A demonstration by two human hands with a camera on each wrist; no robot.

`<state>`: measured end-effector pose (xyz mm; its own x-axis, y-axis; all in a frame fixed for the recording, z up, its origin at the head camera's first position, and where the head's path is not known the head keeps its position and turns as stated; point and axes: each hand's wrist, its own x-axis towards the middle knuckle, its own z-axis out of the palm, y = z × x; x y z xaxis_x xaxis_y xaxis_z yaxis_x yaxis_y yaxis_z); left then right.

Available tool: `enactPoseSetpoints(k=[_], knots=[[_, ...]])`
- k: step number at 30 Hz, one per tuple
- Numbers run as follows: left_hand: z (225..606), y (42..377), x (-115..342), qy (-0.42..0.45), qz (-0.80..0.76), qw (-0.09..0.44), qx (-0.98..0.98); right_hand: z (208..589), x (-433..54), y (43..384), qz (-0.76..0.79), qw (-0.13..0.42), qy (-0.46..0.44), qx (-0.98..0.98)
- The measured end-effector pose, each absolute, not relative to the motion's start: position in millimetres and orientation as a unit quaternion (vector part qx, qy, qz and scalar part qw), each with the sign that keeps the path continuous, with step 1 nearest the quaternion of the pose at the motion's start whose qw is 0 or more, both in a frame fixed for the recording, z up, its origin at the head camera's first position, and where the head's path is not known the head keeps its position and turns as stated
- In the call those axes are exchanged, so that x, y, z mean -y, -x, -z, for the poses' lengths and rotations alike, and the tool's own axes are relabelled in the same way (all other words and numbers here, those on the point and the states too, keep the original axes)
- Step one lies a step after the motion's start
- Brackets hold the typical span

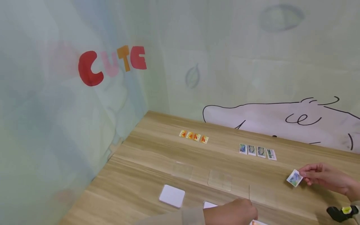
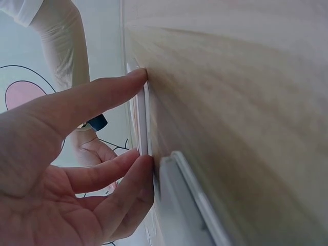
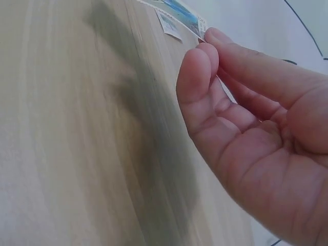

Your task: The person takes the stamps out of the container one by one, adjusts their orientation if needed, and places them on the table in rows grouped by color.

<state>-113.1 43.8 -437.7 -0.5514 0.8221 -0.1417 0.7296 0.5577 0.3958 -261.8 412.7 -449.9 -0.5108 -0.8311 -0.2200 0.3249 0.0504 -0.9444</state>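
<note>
My right hand pinches a small stamp with a blue-green picture between thumb and fingertips, above the table's right side. Its toothed edge shows in the right wrist view, where the held stamp is partly cut off. At the lower edge of the head view, my left hand is at a white-edged stack with an orange print. In the left wrist view, the thumb and fingers hold opposite edges of this thin stack, low at the tabletop. A pale flat block lies beside those fingers.
Several orange stamps form a row at the back; a row of several green-blue stamps lies right of them. Clear plastic pieces lie mid-table. A white stack and another white stack lie nearer. Printed walls border the table.
</note>
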Motion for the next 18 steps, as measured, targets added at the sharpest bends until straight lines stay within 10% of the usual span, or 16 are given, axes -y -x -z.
enactPoseSetpoints(k=[18], knots=[[440.7,117.5,-45.2,-0.464,-0.121,0.153,-0.864,448.4,-413.9,278.2,0.668,0.427,0.235,-0.563]])
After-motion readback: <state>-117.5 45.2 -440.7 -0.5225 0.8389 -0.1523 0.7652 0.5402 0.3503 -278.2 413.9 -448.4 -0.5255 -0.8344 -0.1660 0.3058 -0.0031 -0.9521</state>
